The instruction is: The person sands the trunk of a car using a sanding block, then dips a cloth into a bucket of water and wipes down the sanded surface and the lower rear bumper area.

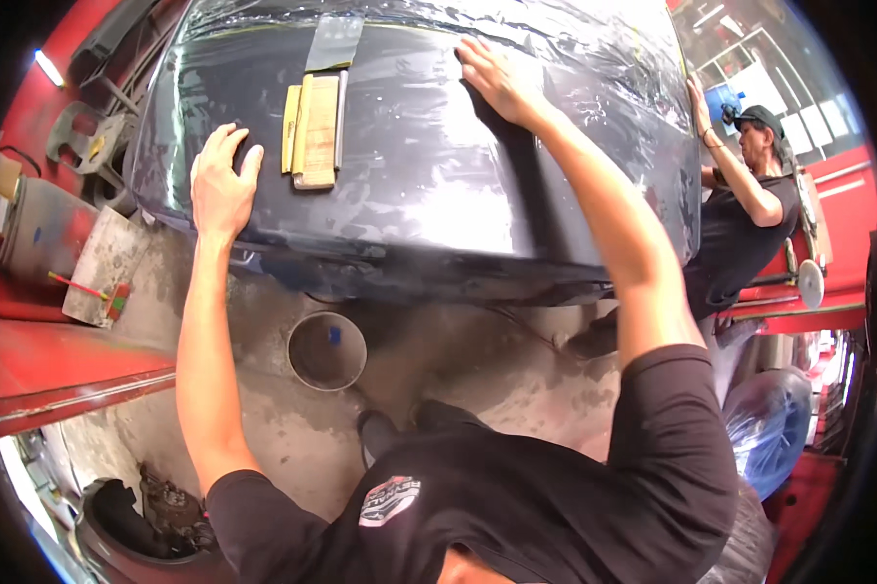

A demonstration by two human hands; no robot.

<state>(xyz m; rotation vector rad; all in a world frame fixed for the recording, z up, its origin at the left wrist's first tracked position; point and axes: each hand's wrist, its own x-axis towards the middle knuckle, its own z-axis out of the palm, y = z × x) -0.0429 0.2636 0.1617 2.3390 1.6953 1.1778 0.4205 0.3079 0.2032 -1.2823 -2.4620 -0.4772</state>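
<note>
While left hand point(224, 187) and right hand point(504, 86) lie extended, seemingly empty, on the panel point(409, 175), the wooden block point(319, 134) between points frame-upward, nearer the left.

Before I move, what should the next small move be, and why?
Probably shift the left hand slightly right toward the wooden block: that hand looks empty, the block lies nearby on the dark panel, and the right hand is farther off.
</note>
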